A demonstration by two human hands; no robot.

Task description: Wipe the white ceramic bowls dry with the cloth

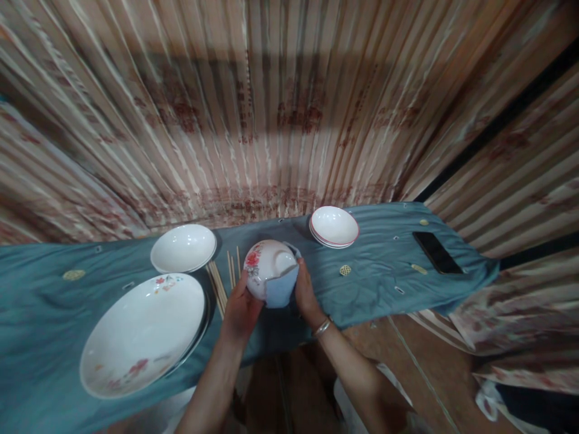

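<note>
Left hand (242, 306) gripping floral bowl (259, 265); right hand (308, 295) holding blue cloth (281, 289) against it.

Bowl (259, 272) right of chopsticks (217, 287), left of stacked dishes (335, 226); farther right, probably a phone (436, 252).
</note>
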